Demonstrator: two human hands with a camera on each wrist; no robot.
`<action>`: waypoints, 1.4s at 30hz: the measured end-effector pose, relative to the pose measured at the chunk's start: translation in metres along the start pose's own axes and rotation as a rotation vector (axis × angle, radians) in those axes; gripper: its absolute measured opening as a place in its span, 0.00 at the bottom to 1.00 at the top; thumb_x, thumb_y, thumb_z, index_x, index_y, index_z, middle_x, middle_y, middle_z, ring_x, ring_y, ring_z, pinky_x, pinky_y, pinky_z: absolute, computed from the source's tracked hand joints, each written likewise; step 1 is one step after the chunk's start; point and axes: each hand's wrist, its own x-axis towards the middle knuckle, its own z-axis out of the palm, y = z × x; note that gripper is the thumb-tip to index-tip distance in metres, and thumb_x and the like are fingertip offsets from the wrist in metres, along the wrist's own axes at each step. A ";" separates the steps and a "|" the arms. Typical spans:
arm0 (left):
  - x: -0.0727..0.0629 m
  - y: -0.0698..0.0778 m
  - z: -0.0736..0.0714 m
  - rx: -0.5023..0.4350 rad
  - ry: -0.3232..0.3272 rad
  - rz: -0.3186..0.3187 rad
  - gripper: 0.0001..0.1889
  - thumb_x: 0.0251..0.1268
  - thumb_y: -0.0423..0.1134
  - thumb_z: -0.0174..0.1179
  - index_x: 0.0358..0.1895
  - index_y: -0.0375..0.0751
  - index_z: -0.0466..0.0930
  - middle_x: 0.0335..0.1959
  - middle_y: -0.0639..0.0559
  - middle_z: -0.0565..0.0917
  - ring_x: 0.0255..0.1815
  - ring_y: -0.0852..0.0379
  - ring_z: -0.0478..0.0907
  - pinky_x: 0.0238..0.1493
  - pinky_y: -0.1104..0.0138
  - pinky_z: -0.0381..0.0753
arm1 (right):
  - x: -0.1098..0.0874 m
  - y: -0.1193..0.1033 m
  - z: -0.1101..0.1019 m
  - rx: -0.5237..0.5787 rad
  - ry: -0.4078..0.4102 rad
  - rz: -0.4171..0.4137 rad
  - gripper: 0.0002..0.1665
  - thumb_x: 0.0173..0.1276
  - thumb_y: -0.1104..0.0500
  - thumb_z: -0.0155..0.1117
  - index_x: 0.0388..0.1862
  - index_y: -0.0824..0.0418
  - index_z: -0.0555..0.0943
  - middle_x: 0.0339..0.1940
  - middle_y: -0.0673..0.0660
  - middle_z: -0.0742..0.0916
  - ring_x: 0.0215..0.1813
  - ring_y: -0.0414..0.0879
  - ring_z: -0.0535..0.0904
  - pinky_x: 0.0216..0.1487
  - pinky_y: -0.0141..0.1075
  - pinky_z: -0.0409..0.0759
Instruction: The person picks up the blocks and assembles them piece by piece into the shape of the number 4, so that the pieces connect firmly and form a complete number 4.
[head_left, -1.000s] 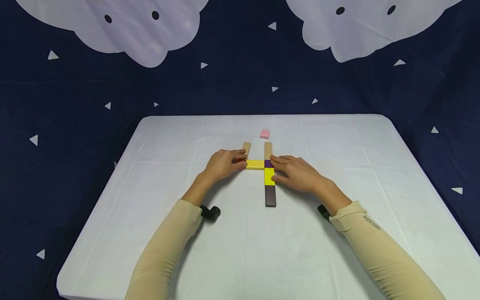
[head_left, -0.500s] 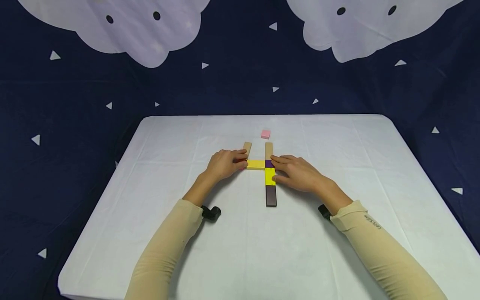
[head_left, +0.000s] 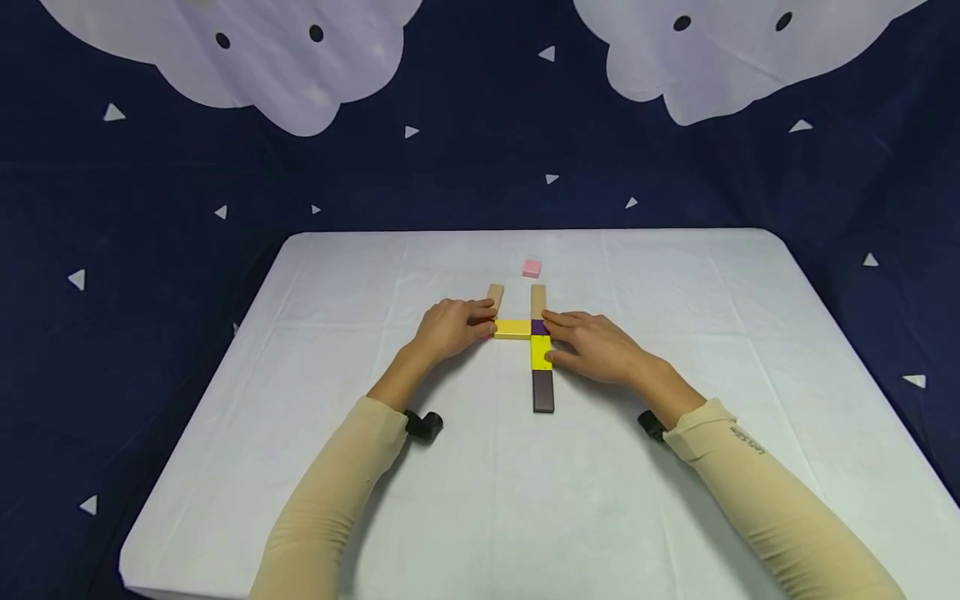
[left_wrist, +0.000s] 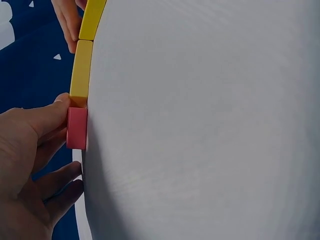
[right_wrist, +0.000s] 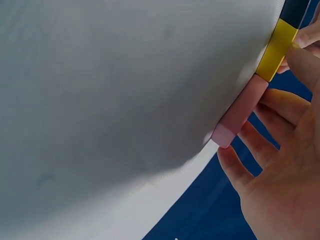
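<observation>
My left hand (head_left: 451, 324) rests at the left of a block layout, beside a tan block (head_left: 496, 296) and the left end of a yellow block (head_left: 513, 330). In the left wrist view its thumb lies at the top of a red block (left_wrist: 77, 128), mostly hidden from the head view. My right hand (head_left: 596, 347) touches a small purple block (head_left: 538, 327) and the upright-lying yellow block (head_left: 541, 353). In the right wrist view its fingers lie along a pinkish block (right_wrist: 241, 111), beside a yellow block (right_wrist: 277, 50). The fingers of both hands look fairly straight.
A second tan block (head_left: 538, 301) extends the column away from me, and a dark brown block (head_left: 543, 392) forms its near end. A pink block (head_left: 532, 268) lies apart, farther back. All are on the white-covered table (head_left: 450, 508), before a dark blue curtain (head_left: 480, 183).
Both hands stay in place on the blocks. Only the head view shifts very slightly, so everything appears a little farther right.
</observation>
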 end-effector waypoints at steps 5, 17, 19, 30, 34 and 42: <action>0.000 0.000 -0.001 -0.014 0.002 0.008 0.20 0.65 0.53 0.61 0.58 0.54 0.81 0.62 0.64 0.75 0.64 0.54 0.70 0.60 0.57 0.69 | 0.001 0.000 -0.001 0.060 0.004 0.028 0.38 0.70 0.41 0.58 0.71 0.60 0.67 0.73 0.54 0.67 0.71 0.55 0.61 0.66 0.55 0.61; 0.000 0.000 -0.001 0.013 -0.015 0.011 0.20 0.65 0.54 0.61 0.58 0.56 0.81 0.63 0.65 0.74 0.64 0.55 0.70 0.59 0.57 0.69 | 0.003 0.006 -0.001 0.185 0.102 0.049 0.36 0.72 0.42 0.55 0.73 0.58 0.65 0.71 0.54 0.69 0.71 0.53 0.62 0.69 0.52 0.57; 0.000 0.000 -0.001 0.015 -0.013 0.009 0.20 0.65 0.54 0.61 0.58 0.56 0.81 0.63 0.65 0.74 0.64 0.55 0.70 0.59 0.58 0.70 | 0.004 0.008 -0.002 0.193 0.113 0.054 0.37 0.72 0.42 0.55 0.73 0.58 0.65 0.71 0.55 0.69 0.71 0.53 0.63 0.69 0.51 0.57; 0.000 0.000 -0.002 0.019 -0.014 -0.006 0.20 0.65 0.54 0.60 0.58 0.57 0.80 0.63 0.66 0.73 0.64 0.55 0.70 0.58 0.58 0.70 | 0.015 0.017 -0.017 0.228 0.170 0.191 0.30 0.69 0.51 0.60 0.67 0.60 0.72 0.66 0.58 0.75 0.68 0.55 0.66 0.68 0.53 0.59; 0.001 0.000 -0.002 0.031 -0.020 -0.011 0.20 0.65 0.55 0.60 0.59 0.58 0.80 0.63 0.66 0.73 0.64 0.56 0.70 0.59 0.58 0.70 | 0.022 0.021 -0.021 0.198 0.233 0.296 0.25 0.67 0.52 0.62 0.61 0.60 0.78 0.61 0.59 0.80 0.65 0.58 0.69 0.64 0.56 0.62; 0.001 -0.001 -0.001 0.024 -0.017 -0.012 0.20 0.65 0.54 0.60 0.58 0.57 0.80 0.63 0.66 0.73 0.64 0.56 0.70 0.59 0.59 0.69 | 0.038 0.031 -0.027 0.222 0.278 0.368 0.21 0.66 0.54 0.63 0.57 0.57 0.82 0.53 0.58 0.84 0.51 0.54 0.77 0.48 0.52 0.73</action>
